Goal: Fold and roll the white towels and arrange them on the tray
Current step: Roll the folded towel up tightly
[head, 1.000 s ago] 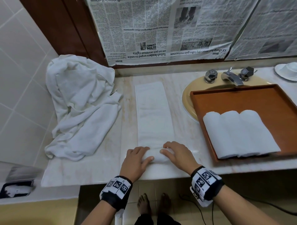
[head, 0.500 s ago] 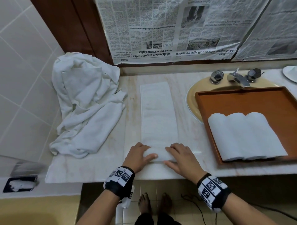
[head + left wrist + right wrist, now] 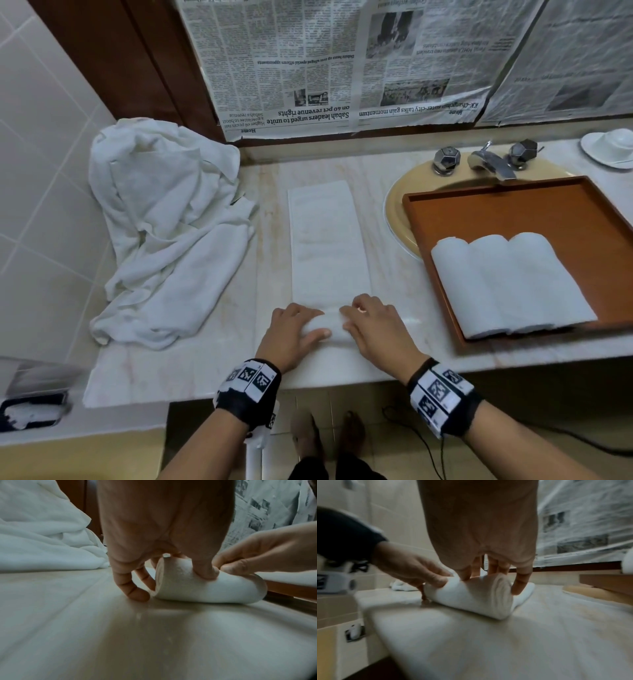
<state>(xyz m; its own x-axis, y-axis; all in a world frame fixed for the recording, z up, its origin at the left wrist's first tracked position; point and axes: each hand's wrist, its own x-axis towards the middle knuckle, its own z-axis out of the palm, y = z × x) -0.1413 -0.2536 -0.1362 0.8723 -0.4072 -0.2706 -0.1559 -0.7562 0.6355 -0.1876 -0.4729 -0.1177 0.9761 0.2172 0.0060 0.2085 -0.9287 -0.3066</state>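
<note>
A long folded white towel strip (image 3: 327, 240) lies on the marble counter, running away from me. Its near end is wound into a small roll (image 3: 330, 327) (image 3: 197, 588) (image 3: 471, 599). My left hand (image 3: 298, 327) (image 3: 171, 566) grips the roll's left part, thumb on the near side and fingers curled over the top. My right hand (image 3: 364, 318) (image 3: 489, 573) curls over the right part in the same way. To the right, the orange-brown tray (image 3: 513, 212) holds three rolled towels (image 3: 510, 284) side by side.
A heap of loose white towels (image 3: 164, 222) fills the counter's left end against the tiled wall. The tray sits over the yellow sink (image 3: 397, 212), below the chrome tap (image 3: 489, 162). A white dish (image 3: 609, 147) stands at the far right. Newspaper covers the wall behind.
Both hands have pushed the roll a little farther along the strip, so the roll is thicker and the flat part shorter. The head view has shifted slightly.
</note>
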